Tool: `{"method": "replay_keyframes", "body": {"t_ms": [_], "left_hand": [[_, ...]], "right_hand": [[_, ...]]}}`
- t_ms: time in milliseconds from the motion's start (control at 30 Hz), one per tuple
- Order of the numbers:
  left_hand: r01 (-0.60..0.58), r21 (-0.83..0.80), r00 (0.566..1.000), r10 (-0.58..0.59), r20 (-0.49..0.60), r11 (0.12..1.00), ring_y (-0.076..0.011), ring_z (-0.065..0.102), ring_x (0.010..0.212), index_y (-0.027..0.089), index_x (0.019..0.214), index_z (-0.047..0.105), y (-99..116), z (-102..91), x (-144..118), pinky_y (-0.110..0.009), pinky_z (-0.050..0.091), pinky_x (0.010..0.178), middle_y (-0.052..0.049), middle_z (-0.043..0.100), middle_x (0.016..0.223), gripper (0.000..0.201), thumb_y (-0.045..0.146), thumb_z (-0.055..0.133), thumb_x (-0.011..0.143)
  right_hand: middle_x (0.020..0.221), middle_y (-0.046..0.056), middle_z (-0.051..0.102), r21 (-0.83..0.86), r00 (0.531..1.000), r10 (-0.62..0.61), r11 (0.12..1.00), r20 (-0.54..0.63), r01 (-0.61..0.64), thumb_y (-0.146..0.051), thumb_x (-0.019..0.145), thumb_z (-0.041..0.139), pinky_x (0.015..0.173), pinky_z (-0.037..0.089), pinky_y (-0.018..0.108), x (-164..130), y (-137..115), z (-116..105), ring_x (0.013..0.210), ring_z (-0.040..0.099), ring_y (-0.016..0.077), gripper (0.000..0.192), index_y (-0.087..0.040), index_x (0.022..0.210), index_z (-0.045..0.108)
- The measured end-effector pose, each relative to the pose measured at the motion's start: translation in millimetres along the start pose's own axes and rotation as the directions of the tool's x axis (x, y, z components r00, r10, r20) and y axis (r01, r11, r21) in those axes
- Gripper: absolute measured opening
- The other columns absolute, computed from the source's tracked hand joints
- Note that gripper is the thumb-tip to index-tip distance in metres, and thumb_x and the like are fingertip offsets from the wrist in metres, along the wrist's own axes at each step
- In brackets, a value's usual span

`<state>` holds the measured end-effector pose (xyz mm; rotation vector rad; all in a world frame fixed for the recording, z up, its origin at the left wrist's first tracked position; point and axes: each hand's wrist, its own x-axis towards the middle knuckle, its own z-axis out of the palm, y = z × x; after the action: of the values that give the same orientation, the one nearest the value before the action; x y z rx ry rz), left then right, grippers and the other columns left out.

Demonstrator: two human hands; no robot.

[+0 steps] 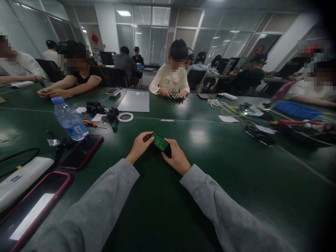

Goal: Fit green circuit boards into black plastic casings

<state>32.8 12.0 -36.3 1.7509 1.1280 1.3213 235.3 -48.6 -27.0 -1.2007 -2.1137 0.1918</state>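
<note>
Between my two hands is a small green circuit board (pixel 160 141) with pale marks on its face, tilted toward me above the dark green table (pixel 157 199). My left hand (pixel 139 146) grips its left end, thumb on the top edge. At the other end my right hand (pixel 177 156) is closed around the lower right corner, where a dark part shows beside the board. Whether that dark part belongs to the board, I cannot tell. The fingers underneath are hidden.
To the left stand a water bottle (pixel 70 120), a phone (pixel 82 152), a red-edged phone (pixel 36 210) and a white device (pixel 23 180). Beyond are a screwdriver (pixel 90 123), a tape roll (pixel 125 117) and cables (pixel 111 114). A blue tray (pixel 296 110) lies right. A person (pixel 172 77) sits opposite.
</note>
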Motion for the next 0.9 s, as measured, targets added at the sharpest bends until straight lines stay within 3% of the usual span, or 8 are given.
{"method": "replay_keyframes", "body": {"t_ms": [233, 400, 633, 900], "left_hand": [[0.018, 0.055, 1.0, -0.019, 0.015, 0.998, -0.0189, 0.064, 0.094, 0.018, 0.108, 0.065, 1.1, -1.0, 0.4, -0.035, 0.052, 0.085, -0.008, 0.068, 0.108, 0.029, 0.029, 0.062, 0.081], [0.025, 0.119, 1.0, -0.026, 0.008, 0.993, -0.0191, 0.064, 0.094, 0.018, 0.108, 0.066, 3.7, -2.6, -0.2, -0.034, 0.052, 0.084, -0.008, 0.068, 0.109, 0.028, 0.025, 0.061, 0.081], [0.005, 0.099, 1.0, -0.008, 0.026, 0.995, -0.0184, 0.065, 0.093, 0.019, 0.108, 0.064, -3.5, -1.2, 1.2, -0.034, 0.051, 0.084, -0.007, 0.069, 0.106, 0.026, 0.024, 0.059, 0.083], [0.014, 0.117, 1.0, -0.017, 0.023, 0.993, -0.0179, 0.064, 0.095, 0.02, 0.108, 0.064, 1.1, -1.5, 1.0, -0.033, 0.051, 0.084, -0.007, 0.068, 0.108, 0.026, 0.021, 0.059, 0.083]], "right_hand": [[0.133, 0.011, 0.035, -0.087, 0.999, 0.005, 0.996, 0.036, -0.002, -0.005, 0.073, 0.059, 0.095, 0.05, 0.044, -0.7, -2.6, -4.3, 0.116, 0.049, 0.0265, 0.072, -0.024, 0.137, 0.035], [0.139, 0.011, 0.028, -0.115, 0.994, -0.025, 0.993, 0.103, 0.037, -0.011, 0.077, 0.064, 0.092, 0.052, 0.045, -2.2, -4.9, -3.3, 0.116, 0.049, 0.027, 0.072, -0.028, 0.139, 0.033], [0.127, 0.011, 0.042, -0.115, 0.985, -0.013, 0.993, 0.173, 0.033, -0.024, 0.083, 0.066, 0.092, 0.051, 0.045, 0.6, -10.8, -5.0, 0.111, 0.054, 0.0256, 0.068, -0.027, 0.141, 0.03], [0.126, 0.011, 0.044, -0.115, 0.984, -0.028, 0.992, 0.179, 0.049, -0.036, 0.083, 0.067, 0.092, 0.05, 0.047, -0.1, -7.5, -3.7, 0.114, 0.051, 0.0266, 0.07, -0.027, 0.142, 0.03]]}}
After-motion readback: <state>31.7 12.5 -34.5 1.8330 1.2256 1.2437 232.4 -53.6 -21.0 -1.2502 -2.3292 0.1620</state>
